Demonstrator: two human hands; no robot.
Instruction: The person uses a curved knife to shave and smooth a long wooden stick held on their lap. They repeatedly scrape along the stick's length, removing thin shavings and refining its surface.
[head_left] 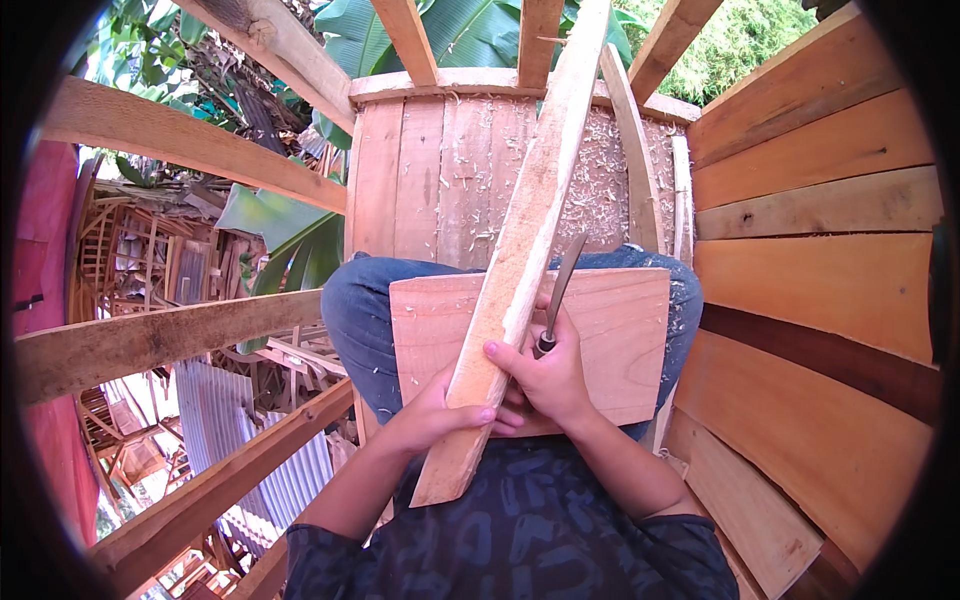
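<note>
Head view shows your left hand point(435, 405) with its grip clenched around a long wooden slat point(520, 240) slanting from near you up to the far roof. Your right hand point(548, 378) grasps a knife point(560, 290), blade against the slat's right edge, over a flat board point(620, 330) on your lap.

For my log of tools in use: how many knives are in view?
1. The knife is gripped in the right hand, blade pointing up and away beside the long slat that the left hand holds over the lap board. Others may be hidden.
</note>
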